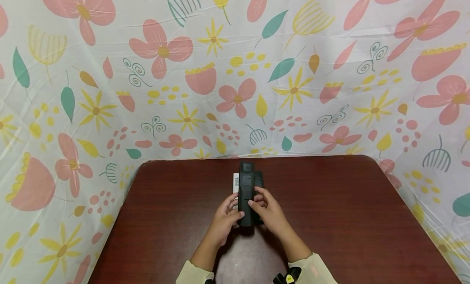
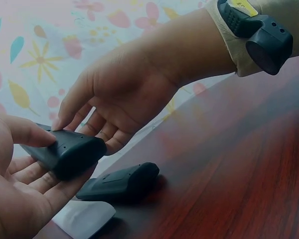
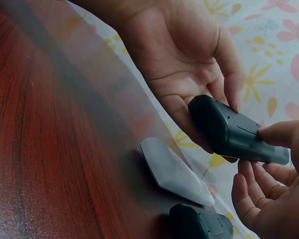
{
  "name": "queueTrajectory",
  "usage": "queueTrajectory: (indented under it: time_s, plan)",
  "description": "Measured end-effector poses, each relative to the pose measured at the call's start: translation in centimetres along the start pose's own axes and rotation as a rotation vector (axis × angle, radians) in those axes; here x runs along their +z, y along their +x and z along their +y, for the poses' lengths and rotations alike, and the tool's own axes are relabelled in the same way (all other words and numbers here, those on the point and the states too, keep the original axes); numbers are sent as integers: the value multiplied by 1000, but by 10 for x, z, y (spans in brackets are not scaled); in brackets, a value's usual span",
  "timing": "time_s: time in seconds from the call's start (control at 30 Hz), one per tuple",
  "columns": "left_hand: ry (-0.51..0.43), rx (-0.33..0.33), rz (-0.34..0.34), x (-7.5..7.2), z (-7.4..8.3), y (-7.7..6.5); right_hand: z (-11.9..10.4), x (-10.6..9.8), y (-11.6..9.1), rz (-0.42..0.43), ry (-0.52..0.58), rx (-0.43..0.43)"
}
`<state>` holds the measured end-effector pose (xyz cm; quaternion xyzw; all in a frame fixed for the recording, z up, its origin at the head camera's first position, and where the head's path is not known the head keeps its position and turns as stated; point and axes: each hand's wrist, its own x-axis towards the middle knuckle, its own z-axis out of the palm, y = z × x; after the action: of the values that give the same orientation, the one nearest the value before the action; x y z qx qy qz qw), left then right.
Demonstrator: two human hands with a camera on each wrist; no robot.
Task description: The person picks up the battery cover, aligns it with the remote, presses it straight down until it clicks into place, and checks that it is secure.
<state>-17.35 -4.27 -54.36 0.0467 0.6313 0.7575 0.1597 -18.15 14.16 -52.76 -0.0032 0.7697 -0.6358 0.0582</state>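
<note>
Both hands hold a black remote control (image 1: pixel 246 192), its back with the battery cover facing up, raised above the table. My left hand (image 1: pixel 225 219) grips its lower left side, thumb along the edge and fingers beneath. From the right, my right hand (image 1: pixel 271 212) holds it, the thumb (image 3: pixel 276 134) pressing on the back near the cover and the fingers underneath. Below lies a second black remote control (image 2: pixel 122 181), also back up. Beside that one is a white remote control (image 3: pixel 174 172), partly hidden by the held remote in the head view.
The dark red-brown wooden table (image 1: pixel 165 218) spreads out on both sides of the hands. Behind it and at its sides hangs a white cloth (image 1: pixel 238 125) printed with flowers. A black wrist camera (image 1: pixel 288 276) is strapped at the right sleeve.
</note>
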Motion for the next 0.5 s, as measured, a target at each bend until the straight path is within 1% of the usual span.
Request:
queueTrajectory:
  time_s: [0.3,0.5]
  plan:
    - [8,-3,3,1,-3,-2,3,-1,-1,7,16,-12]
    - [39,-5,7,6,-4,-4,3,-3,-4,12,14,-3]
